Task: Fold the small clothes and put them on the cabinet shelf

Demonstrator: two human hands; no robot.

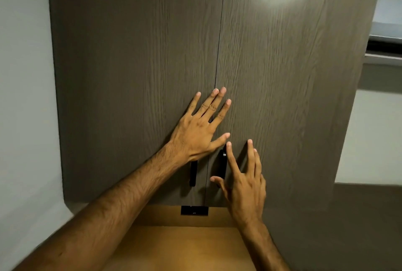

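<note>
Both dark wood-grain cabinet doors (134, 74) stand closed, meeting at a thin seam. The left hand (195, 135) lies flat across that seam, fingers (217, 100) spread. Just below and right, the right hand (245, 185) is loosely open beside the right black handle (222, 165). The left handle (193, 172) shows under the left wrist. A tan wooden surface (185, 244) sits near.

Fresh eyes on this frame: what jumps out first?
Two tall dark wood-grain cabinet doors fill the view, shut, with a thin seam down the middle. The left hand lies flat and spread across that seam, while the right hand reaches with open fingers at the black handle of the right door. No clothes are visible.
</note>
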